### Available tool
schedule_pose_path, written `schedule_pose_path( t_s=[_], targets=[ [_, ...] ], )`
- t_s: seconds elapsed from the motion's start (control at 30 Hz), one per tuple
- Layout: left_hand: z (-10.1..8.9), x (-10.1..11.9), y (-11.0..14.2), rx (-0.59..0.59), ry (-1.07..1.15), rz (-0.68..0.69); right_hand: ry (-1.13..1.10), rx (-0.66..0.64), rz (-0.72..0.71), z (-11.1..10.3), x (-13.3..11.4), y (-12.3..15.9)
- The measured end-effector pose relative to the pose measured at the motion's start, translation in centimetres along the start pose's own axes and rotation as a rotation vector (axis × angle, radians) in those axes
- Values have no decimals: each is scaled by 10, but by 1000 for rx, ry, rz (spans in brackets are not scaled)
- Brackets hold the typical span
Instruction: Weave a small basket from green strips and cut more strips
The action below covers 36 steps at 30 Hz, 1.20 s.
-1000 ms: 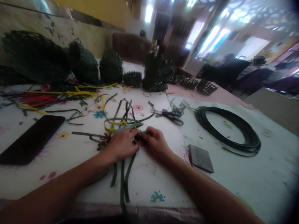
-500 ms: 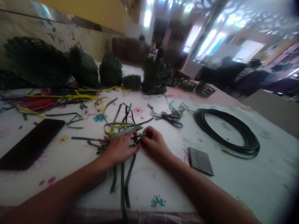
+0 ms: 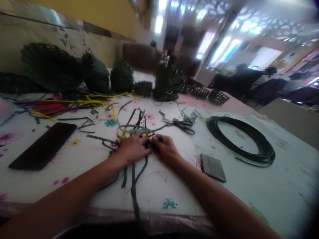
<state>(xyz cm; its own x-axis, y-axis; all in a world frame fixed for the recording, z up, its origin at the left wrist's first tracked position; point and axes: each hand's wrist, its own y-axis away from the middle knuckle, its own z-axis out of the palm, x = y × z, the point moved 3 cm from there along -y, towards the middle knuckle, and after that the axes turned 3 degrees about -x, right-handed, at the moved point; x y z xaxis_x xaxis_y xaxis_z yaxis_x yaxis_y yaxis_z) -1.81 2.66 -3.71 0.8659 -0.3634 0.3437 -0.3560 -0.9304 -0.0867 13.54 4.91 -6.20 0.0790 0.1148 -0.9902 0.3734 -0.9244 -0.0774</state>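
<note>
My left hand [image 3: 133, 148] and my right hand [image 3: 164, 148] meet at the middle of the table over a small piece woven from dark green strips [image 3: 136, 127] with yellow bits in it. Both hands have their fingers curled and pinched on the strips where they cross. Long green strip ends [image 3: 134, 186] trail from under my hands toward the table's near edge.
A black phone [image 3: 43, 146] lies to the left, scissors [image 3: 183, 124] behind my hands, a dark square pad [image 3: 212, 167] and a coil of green strip [image 3: 241, 139] to the right. Yellow and red strips [image 3: 62, 104] and several dark woven baskets [image 3: 96, 73] line the back. People sit far right.
My hands stay together on the weave with only small finger shifts. The view has shifted slightly, so everything sits a little higher and to the right.
</note>
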Motion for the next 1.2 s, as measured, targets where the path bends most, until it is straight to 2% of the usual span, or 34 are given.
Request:
schedule_pose_path(
  t_s=[0.27, 0.57, 0.8, 0.93, 1.07, 1.2],
  targets=[
    [1, 3, -1, 4, -28, -18, 29, 48, 40, 4, 7, 4],
    [-1, 3, 1, 16, -2, 10, 271, 56, 33, -3, -14, 0],
    [-2, 1, 0, -22, 17, -13, 283, 114, 61, -1, -5, 4],
    [-2, 2, 2, -25, 12, 1, 305, 117, 23, -2, -8, 5],
    [-3, 0, 3, 13, 69, -24, 310, 172, -54, -1, -19, 4],
    [-2, -1, 3, -9, 78, -33, 272, 150, -109, 6, -20, 0]
  ],
)
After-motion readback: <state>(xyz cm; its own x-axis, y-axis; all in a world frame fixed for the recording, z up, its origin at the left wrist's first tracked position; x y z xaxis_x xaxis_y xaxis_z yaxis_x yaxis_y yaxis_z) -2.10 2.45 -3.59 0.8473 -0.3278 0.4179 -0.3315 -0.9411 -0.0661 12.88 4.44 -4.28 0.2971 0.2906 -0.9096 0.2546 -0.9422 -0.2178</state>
